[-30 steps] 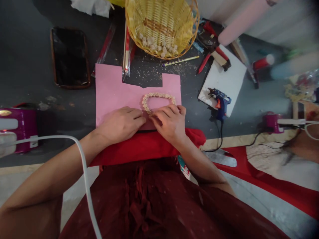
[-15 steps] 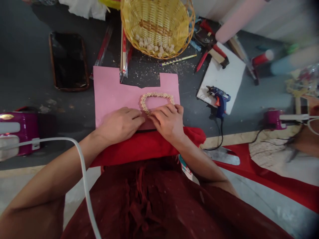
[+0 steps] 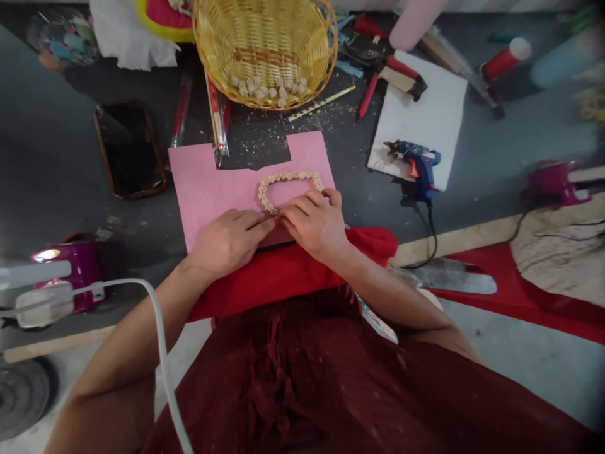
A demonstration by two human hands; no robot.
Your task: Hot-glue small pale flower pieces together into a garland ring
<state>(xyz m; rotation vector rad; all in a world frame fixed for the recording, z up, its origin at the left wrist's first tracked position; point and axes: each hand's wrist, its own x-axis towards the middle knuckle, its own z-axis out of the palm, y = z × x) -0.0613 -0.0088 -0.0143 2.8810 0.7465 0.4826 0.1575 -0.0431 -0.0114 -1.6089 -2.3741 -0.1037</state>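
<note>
A loop of small, beige, knobbly pieces strung like a beaded strand (image 3: 267, 189) lies on a pink sheet of paper (image 3: 198, 183) with a notch cut in its far edge. My right hand (image 3: 316, 224) rests over the near right part of the loop, its fingers bent and pinching the strand; that stretch is hidden under them. From the left, my left hand (image 3: 232, 239) comes in with thumb and fingers pressed together. Its fingertips are at the near end of the strand, close to my right fingertips. What they pinch there is too small to make out.
Behind the paper stands a wicker basket (image 3: 265, 38) holding loose beige pieces. A phone (image 3: 130, 150) lies left; a pencil (image 3: 321, 105) lies before the basket. To the right, a corded blue glue gun (image 3: 416, 165) rests on a white board (image 3: 430, 101). Red cloth (image 3: 265, 277) lies along the near edge.
My left fingertips have shifted right, closing the gap to the strand's near end and my right fingertips. My right hand keeps its grip. The whole view has turned and shifted slightly.
</note>
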